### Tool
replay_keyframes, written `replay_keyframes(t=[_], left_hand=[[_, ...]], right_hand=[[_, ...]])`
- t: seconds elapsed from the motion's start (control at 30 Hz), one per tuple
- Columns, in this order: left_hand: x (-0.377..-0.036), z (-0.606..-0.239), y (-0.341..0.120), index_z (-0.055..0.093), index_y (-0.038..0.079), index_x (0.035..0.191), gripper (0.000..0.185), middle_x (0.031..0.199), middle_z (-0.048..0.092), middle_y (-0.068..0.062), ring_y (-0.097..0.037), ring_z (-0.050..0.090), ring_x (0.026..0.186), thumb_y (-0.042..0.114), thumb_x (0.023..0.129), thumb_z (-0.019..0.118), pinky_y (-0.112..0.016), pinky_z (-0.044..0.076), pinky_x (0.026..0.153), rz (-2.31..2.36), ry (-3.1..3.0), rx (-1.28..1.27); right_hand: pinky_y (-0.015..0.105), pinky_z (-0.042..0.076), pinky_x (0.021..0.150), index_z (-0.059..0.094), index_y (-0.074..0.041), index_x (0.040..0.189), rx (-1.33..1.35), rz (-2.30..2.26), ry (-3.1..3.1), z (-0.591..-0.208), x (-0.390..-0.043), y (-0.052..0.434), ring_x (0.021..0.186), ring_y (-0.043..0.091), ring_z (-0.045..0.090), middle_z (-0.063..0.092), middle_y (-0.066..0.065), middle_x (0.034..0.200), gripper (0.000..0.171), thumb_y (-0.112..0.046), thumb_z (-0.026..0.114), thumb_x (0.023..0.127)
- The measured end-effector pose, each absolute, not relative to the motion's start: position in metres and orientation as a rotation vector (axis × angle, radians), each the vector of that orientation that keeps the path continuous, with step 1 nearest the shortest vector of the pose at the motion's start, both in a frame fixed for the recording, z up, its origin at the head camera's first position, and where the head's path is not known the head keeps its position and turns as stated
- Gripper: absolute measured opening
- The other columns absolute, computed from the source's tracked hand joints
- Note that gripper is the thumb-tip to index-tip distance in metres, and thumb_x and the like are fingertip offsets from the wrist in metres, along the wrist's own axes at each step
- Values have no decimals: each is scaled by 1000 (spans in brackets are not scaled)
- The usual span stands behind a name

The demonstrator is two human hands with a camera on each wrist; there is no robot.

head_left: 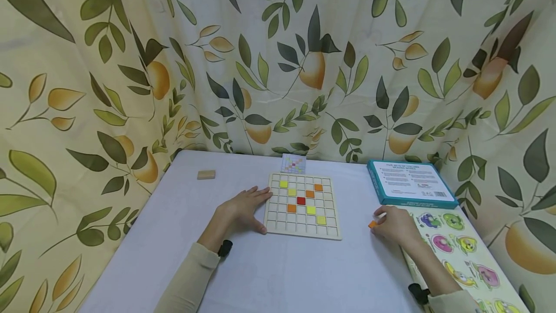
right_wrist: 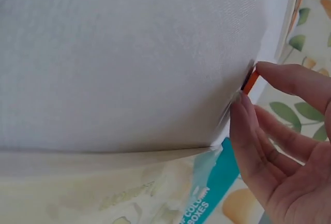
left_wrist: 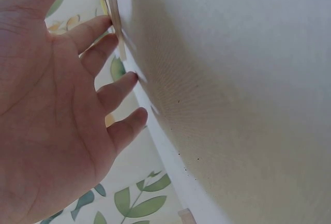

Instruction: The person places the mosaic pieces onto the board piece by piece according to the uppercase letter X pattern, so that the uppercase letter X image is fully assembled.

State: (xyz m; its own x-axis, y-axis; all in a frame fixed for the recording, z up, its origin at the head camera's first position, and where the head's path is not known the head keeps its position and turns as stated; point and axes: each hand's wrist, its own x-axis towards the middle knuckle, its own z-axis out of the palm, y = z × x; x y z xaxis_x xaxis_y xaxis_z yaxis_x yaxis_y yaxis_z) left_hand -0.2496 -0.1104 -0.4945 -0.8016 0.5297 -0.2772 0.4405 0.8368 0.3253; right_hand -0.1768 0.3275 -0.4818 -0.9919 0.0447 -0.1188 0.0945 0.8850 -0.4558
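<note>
From my seat, I see the right hand (head_left: 396, 226) low and right of centre in the head view, fingers curled, pinching a small orange tile (head_left: 372, 224) between thumb and fingertip against the white table (head_left: 278, 274); the right wrist view confirms it, with the orange tile (right_wrist: 250, 80) caught between thumb and fingers (right_wrist: 248, 131) at the right of the frame. The left hand (head_left: 245, 209) lies flat just left of centre, fingers straight and spread, fingertips touching the left edge of the wooden grid board (head_left: 302, 204); in the left wrist view the fingers (left_wrist: 111, 97) reach to the board's edge at the top of the frame. The board sits at the middle of the table, well apart from the tile, with bare tabletop between them. It already carries yellow, orange and one red tile (head_left: 300, 200) in its cells. Just behind the board a small pattern card (head_left: 293, 163) stands near the curtain. Right of the right hand, a long puzzle board with cartoon fruit (head_left: 460, 250) runs to the lower right corner, touching or nearly touching the wrist. Above it lies a teal-edged box (head_left: 410, 182), printed side up. A lone wooden block (head_left: 206, 174) rests toward the upper left of the table. A leaf-and-fruit patterned curtain (head_left: 278, 52) closes in the back and both sides.
</note>
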Motion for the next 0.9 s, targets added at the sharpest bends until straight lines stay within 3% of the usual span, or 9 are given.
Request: replay_keyframes(t=[0.9], left_hand=[[-250,-496,-110,29,29,166,113,174,19,10,-26,10,162,56,75,89,-52,16,129,344,2657,706]], right_hand=[[33,56,66,63,3,133,-117,-841,3008,-461,-201,246,79,23,64,74,10,93,62,-11,89,78]])
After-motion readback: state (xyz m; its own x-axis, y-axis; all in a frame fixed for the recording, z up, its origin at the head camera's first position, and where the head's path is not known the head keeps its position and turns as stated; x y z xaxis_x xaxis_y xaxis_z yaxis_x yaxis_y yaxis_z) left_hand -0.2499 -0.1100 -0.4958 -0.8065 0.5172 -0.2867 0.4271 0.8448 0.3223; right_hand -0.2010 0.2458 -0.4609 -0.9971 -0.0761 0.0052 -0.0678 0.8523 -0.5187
